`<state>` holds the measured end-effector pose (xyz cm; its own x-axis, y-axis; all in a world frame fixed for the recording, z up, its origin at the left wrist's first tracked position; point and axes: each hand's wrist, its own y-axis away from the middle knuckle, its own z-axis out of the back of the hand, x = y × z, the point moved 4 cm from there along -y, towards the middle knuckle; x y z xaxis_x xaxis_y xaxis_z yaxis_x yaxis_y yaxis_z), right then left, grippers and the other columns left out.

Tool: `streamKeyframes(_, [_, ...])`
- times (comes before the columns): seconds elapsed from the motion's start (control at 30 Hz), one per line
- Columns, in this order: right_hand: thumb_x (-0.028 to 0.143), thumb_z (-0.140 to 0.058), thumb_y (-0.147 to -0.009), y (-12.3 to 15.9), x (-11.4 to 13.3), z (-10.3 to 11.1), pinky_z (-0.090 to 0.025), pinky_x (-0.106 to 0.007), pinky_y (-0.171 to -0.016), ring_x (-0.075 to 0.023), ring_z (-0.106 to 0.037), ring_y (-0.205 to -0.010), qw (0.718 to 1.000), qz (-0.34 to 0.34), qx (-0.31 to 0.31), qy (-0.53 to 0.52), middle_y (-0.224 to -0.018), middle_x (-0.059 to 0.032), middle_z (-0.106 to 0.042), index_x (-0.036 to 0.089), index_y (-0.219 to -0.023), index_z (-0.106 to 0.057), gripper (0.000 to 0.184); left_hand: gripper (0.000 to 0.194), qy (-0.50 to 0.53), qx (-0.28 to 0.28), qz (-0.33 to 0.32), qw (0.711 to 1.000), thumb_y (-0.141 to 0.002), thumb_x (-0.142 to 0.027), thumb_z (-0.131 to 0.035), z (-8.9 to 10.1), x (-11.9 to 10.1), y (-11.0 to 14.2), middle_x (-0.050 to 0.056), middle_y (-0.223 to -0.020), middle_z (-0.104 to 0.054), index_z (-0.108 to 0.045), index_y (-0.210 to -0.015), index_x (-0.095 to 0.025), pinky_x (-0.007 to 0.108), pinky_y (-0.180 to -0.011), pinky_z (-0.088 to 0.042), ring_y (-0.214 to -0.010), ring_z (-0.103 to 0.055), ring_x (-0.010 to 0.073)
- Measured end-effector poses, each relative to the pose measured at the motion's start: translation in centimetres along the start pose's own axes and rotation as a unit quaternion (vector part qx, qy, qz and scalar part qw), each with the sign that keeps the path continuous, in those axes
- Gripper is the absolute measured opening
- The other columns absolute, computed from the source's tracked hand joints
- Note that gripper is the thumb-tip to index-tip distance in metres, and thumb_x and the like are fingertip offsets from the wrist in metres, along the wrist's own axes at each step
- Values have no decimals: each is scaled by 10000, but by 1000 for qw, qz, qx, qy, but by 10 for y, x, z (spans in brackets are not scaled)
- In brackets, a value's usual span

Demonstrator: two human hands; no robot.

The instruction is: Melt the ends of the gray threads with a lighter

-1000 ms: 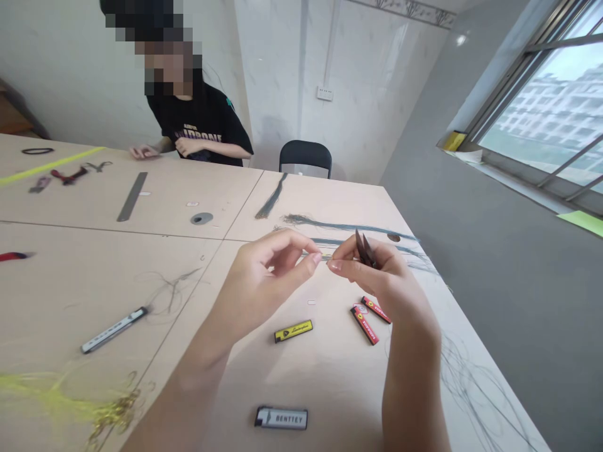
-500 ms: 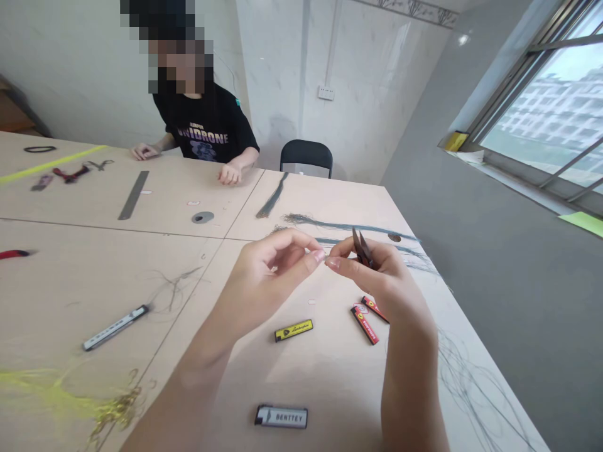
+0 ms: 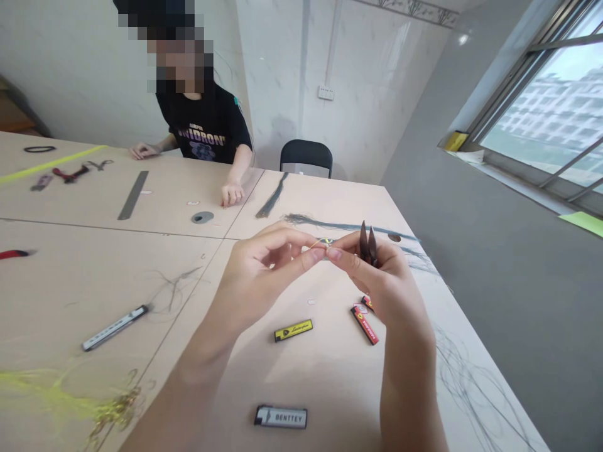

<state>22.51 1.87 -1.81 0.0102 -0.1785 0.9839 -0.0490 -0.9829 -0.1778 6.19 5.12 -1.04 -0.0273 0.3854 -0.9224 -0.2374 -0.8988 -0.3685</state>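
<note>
Above the table my left hand (image 3: 261,273) is closed, thumb and forefinger pinched on a thin yellow-orange thread (image 3: 318,242). The fingertips of my right hand (image 3: 393,282) pinch together right beside those of the left, touching or nearly so. A small pair of dark thread snips (image 3: 368,245) is tucked in my right hand, its two pointed blades sticking up and slightly apart. Whatever else lies between the fingertips is too small to make out. Below the hands lie a yellow lighter (image 3: 294,330), a red lighter (image 3: 364,325) and, partly hidden by my right wrist, another red one.
A white lighter (image 3: 281,417) lies nearest me, another (image 3: 115,328) at left. Grey-blue strand bundles (image 3: 348,226) lie behind my hands, a yellow thread tangle (image 3: 110,411) at lower left. Across the table (image 3: 188,263) sits a person (image 3: 207,125), one hand near a grey ring (image 3: 207,217).
My fingertips have come together, and a yellow-orange thread shows above them. The snips' blades have turned more upright. The other person's hand has moved from the chest down onto the table.
</note>
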Motion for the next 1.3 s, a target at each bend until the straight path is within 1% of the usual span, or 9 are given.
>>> streamKeyframes(0.17, [367,-799,-812,6,11,3,-247,-262,-490,-80,-322,-560,997,11,-20,73,-662,37,-492,220,-796,-730,164,72,-55,26,-11,998,-847,-312,-741,1,0,2,-31,-757,-619,-766,-789,-277,217,-536,-356,-607,-468,73])
streamKeyframes(0.4, [396,-805,-803,4,9,-1,-202,-287,-485,-79,-280,-523,997,35,-46,55,-661,27,-496,224,-775,-723,192,77,-109,39,-49,992,-892,-286,-694,-2,-1,2,-46,-673,-474,-729,-829,-258,215,-499,-306,-558,-400,67])
streamKeyframes(0.53, [423,-804,-802,0,1,-4,-215,-288,-467,-89,-293,-512,998,31,-59,5,-623,21,-510,236,-780,-738,199,130,-119,67,-50,989,-938,-356,-643,-5,-2,3,-36,-735,-531,-708,-911,-247,218,-522,-337,-583,-418,76])
streamKeyframes(0.67, [428,-823,-788,-2,-5,-4,-226,-286,-467,-96,-333,-533,997,28,-70,-13,-658,7,-549,248,-789,-749,195,272,-128,99,-61,985,-995,-353,-540,-9,-5,4,-29,-717,-551,-650,-795,-206,217,-559,-359,-641,-472,89])
streamKeyframes(0.87, [486,-804,-803,-3,-6,1,-208,-271,-453,-73,-278,-510,995,31,-92,-16,-653,28,-472,228,-784,-707,276,227,-115,55,-63,990,-990,-299,-542,-6,-5,2,-29,-758,-664,-700,-845,-221,211,-622,-427,-690,-566,101])
streamKeyframes(0.97, [594,-675,-879,-3,-7,-6,-164,-264,-432,-57,-200,-479,998,-4,-18,-56,-676,42,-422,216,-849,-678,380,226,-97,40,-62,993,-986,-302,-547,-5,-5,2,-21,-844,-720,-710,-854,-219,206,-679,-465,-780,-624,113])
streamKeyframes(1.07, [628,-556,-932,-2,-8,-17,-124,-252,-423,-57,-162,-479,984,-71,74,-144,-713,43,-414,217,-904,-624,418,246,-100,30,-64,993,-985,-315,-543,-4,-5,3,-30,-767,-680,-688,-815,-212,205,-629,-443,-708,-585,103])
streamKeyframes(1.17, [601,-546,-942,0,-9,-22,-110,-230,-422,-65,-168,-504,966,-124,112,-197,-699,45,-374,204,-872,-575,404,254,-116,13,-68,991,-984,-317,-535,-3,-6,4,-41,-688,-603,-650,-785,-210,205,-561,-394,-629,-512,92])
streamKeyframes(1.3, [599,-565,-931,4,-4,-25,-147,-209,-410,-68,-200,-517,954,-148,145,-218,-694,43,-363,198,-831,-538,413,257,-140,-2,-77,987,-990,-293,-518,-3,-8,6,-49,-663,-560,-609,-767,-204,202,-534,-366,-583,-463,81])
